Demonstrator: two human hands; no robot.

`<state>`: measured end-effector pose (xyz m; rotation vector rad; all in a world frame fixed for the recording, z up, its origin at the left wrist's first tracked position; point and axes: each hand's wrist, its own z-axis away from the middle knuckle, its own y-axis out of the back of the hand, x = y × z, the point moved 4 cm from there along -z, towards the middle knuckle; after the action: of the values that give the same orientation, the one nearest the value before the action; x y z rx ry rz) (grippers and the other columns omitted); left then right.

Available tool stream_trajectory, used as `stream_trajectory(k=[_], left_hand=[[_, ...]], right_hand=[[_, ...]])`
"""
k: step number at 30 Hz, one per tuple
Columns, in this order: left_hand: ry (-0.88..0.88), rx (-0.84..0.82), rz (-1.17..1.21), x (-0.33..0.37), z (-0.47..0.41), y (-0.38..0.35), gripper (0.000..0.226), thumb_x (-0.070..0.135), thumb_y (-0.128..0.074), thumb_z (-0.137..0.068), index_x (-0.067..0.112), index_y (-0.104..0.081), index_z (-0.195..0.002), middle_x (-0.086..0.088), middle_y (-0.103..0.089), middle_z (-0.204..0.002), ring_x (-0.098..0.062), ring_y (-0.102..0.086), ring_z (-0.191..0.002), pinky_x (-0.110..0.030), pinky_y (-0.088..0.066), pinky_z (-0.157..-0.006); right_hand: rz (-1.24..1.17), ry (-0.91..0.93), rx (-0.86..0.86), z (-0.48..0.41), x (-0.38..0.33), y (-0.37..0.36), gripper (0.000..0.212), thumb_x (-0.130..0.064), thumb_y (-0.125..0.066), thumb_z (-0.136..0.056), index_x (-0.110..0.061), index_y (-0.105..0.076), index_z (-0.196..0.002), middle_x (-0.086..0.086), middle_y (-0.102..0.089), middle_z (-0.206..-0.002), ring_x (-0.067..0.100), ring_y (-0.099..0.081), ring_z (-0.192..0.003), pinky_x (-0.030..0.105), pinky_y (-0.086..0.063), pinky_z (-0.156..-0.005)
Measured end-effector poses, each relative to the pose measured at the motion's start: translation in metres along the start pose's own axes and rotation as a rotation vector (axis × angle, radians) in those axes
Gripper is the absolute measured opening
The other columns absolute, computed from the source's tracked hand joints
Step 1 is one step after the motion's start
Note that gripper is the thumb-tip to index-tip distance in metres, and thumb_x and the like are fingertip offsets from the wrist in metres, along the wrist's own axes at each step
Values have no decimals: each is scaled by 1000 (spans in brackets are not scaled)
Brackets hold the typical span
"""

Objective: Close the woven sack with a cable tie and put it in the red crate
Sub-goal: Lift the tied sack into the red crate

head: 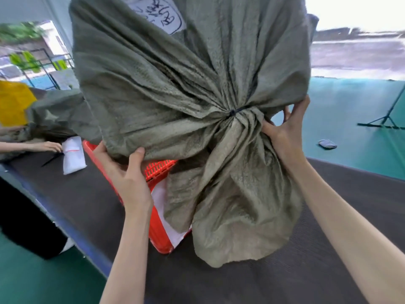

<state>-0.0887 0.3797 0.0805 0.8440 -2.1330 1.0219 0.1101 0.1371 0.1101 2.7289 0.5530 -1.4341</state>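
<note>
A big grey-green woven sack (171, 73) fills the middle of the view, lifted off the table with its neck toward me. A black cable tie (237, 111) cinches the gathered neck, and the loose mouth flap hangs below it. My left hand (126, 172) grips the sack's lower left edge. My right hand (285, 130) holds the sack's right side, just beside the tied neck. The red crate (161, 168) stands on the table under and behind the sack, mostly hidden by it, with something white inside.
The dark table top (263, 281) has a blue front edge at left. At far left another person's hand (51, 147) rests near a white packet (73, 155) and another grey-green sack (54, 113). A stand's foot (385, 121) is on the green floor at right.
</note>
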Motion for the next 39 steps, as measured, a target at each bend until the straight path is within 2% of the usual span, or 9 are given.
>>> stream_trajectory(k=[6,11,13,17,21,25,30,34,39], left_hand=[[16,156,-298,-8,12,-5,46,26,-63,-77,26,-43,-118,-16,-49,-130,-27,-49,-120,-40,-36,-110],[37,231,-625,-5,15,-14,62,39,-54,-80,2,-37,-126,-16,-41,-130,-27,-39,-123,-41,-27,-111],[73,228,-762,-4,14,-11,62,36,-56,-84,-3,-35,-128,-23,-38,-131,-33,-36,-124,-36,-21,-107],[207,-6,-1129,-16,6,-9,57,39,-54,-89,2,-36,-129,-28,-41,-131,-44,-40,-122,-46,-32,-98],[384,-418,-1505,-37,9,-13,32,36,-43,-94,14,-57,-112,-19,-57,-123,-41,-55,-112,-42,-41,-90],[152,-538,-1627,-43,19,-22,29,16,-47,-90,2,-57,-113,-21,-56,-120,-42,-55,-112,-45,-41,-88],[19,-600,-1439,-42,31,-44,66,15,-59,-83,3,-32,-142,-21,-35,-142,-42,-37,-125,-52,-32,-96],[-161,-834,-1301,-50,49,-82,98,38,-74,-69,13,-18,-145,-16,-4,-159,-36,-7,-146,-59,-20,-106],[-519,-1142,-1523,-88,63,-123,116,67,-71,-52,16,-22,-143,-17,-11,-159,-40,-12,-146,-66,-20,-105]], right_hand=[[128,-124,-188,-52,22,-22,104,-28,-82,-58,-3,-20,-138,-16,-49,-113,-20,-56,-95,18,-44,-93],[254,-231,-307,-93,40,-54,128,-62,-82,-45,-20,-17,-148,7,-42,-144,21,-46,-130,40,-34,-113],[385,-280,-369,-103,44,-68,114,-55,-77,-58,-20,-18,-149,7,-38,-146,20,-39,-133,32,-26,-115],[533,-410,-624,-90,64,-89,55,-21,-58,-91,-10,-35,-139,9,-52,-124,18,-52,-103,7,-42,-78],[698,-411,-711,-66,82,-92,54,-27,-61,-88,-14,-45,-137,6,-54,-129,22,-52,-114,31,-42,-100],[746,-425,-687,-61,87,-71,42,-31,-60,-88,-15,-55,-126,9,-57,-128,23,-53,-114,40,-43,-100],[674,-440,-637,-44,83,-41,54,-37,-59,-89,-16,-43,-136,3,-53,-125,18,-51,-107,30,-38,-92],[448,-720,-554,-21,92,-19,56,-41,-66,-83,-21,-45,-130,-1,-55,-117,12,-55,-93,28,-44,-80],[141,-707,-346,-9,86,-15,19,-1,-49,-85,-6,-67,-82,15,-68,-88,24,-64,-79,32,-56,-73]])
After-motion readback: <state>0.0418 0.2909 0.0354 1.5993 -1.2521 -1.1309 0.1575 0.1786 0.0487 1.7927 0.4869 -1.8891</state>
